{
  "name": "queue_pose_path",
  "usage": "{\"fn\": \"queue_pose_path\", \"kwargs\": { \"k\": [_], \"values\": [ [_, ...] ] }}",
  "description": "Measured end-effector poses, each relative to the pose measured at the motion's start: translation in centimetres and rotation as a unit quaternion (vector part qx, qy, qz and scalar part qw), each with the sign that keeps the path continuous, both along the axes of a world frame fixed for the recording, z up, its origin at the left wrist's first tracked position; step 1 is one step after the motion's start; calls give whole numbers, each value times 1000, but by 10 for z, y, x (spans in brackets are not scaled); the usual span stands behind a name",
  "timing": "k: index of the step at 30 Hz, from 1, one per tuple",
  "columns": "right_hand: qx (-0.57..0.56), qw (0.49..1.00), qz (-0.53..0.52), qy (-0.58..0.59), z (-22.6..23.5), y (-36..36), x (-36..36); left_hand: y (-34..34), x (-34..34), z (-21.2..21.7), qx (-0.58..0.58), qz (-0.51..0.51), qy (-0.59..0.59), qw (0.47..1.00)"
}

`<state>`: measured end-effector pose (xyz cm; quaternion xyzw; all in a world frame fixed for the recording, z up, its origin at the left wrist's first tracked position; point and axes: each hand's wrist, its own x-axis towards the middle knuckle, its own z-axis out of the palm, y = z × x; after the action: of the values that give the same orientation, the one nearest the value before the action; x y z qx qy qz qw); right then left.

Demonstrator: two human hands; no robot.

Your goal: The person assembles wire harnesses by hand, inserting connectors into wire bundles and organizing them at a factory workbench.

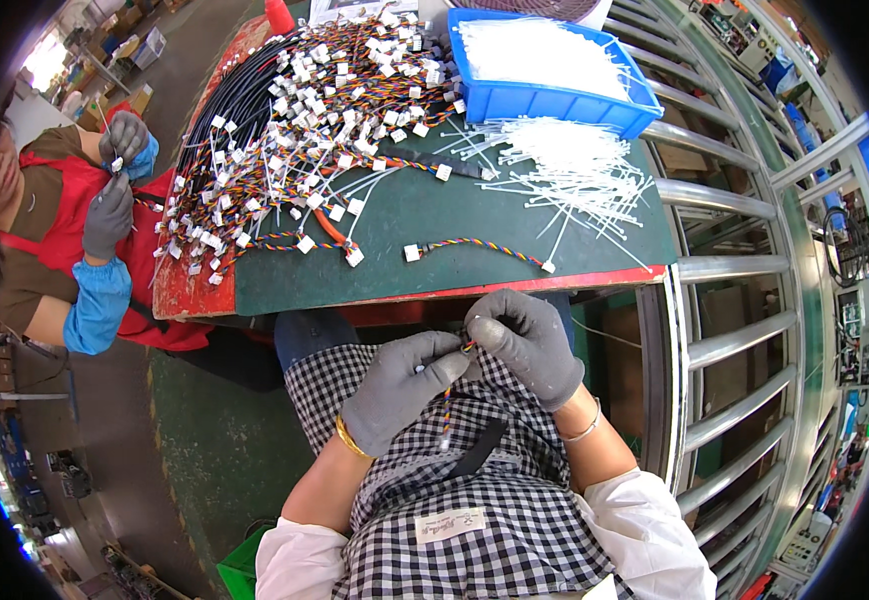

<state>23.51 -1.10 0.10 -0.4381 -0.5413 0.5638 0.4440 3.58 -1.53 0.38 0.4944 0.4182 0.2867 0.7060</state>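
Observation:
Over my lap, both hands in grey gloves pinch a short twisted wire harness (447, 402) of coloured strands. My left hand (403, 388) is closed on it at its fingertips, and the harness's lower end hangs down with a pale connector. My right hand (530, 345) closes on the upper part beside it; that end is hidden by the fingers. On the green mat just beyond lies a single twisted harness (480, 244) with a white connector at each end. A large heap of similar harnesses (325, 120) with white connectors and black cables covers the left of the table.
White cable ties (580, 165) lie loose below a blue bin (550, 115) filled with more. The table's red front edge (435, 298) is before me. Metal rollers (725, 270) run along the right. At left, a person in a red apron (65, 210) works with gloved hands.

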Motion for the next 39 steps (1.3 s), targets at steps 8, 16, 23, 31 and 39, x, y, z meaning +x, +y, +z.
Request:
{"fn": "queue_pose_path", "kwargs": {
  "k": [8, 16, 23, 31, 39],
  "values": [
    [28, 977, -34, -210, 4, 7, 3, -7, 9, -1, 196, 40, 176, 964],
    [130, 906, -102, -389, 9, 8, -7, -10, 21, -14, 390, 111, 308, 861],
    [224, 900, -145, -345, 20, 10, -10, 2, 11, -19, 319, 131, 226, 911],
    [209, 910, 29, -357, 31, -5, -23, -2, 13, -23, 398, 109, 292, 863],
    [192, 931, 46, -307, 27, -9, -21, -2, 12, -22, 371, 121, 233, 890]
  ]
}}
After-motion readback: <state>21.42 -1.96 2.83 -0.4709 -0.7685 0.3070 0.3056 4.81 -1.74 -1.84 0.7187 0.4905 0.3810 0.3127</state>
